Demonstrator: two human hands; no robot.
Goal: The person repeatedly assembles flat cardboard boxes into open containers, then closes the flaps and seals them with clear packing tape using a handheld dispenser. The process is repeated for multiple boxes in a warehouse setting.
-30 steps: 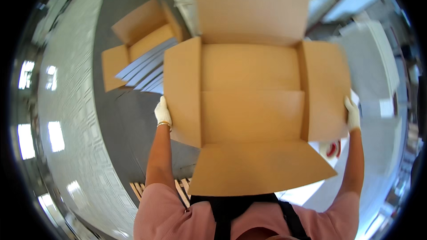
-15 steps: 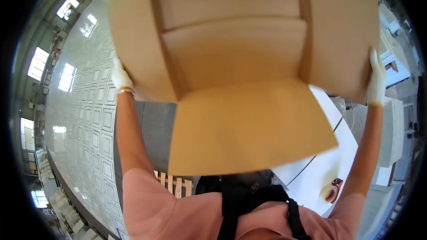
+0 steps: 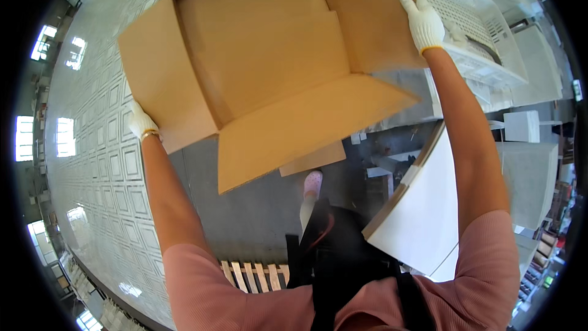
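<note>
A large brown cardboard box (image 3: 263,43) with its flaps spread out is held up in front of me, off the floor. Its bare inside shows, and one flap (image 3: 294,135) slopes down toward me. My left hand (image 3: 142,120), in a white knitted glove, grips the lower edge of the left flap. On the far right flap rests my right hand (image 3: 424,23), gloved the same way, holding its outer edge. The fingers of both hands are partly hidden behind the cardboard.
Shiny patterned tiles (image 3: 116,159) spread along the left. A white panel table (image 3: 422,208) stands at my right, a white plastic crate (image 3: 478,24) beyond it. Wooden slats (image 3: 257,274) lie near my left side. Another cardboard piece (image 3: 313,159) shows beneath the box, near my foot.
The box has turned and tilted, its right side swinging farther away. My right hand has moved forward and inward with it; my body has shifted away from the white table.
</note>
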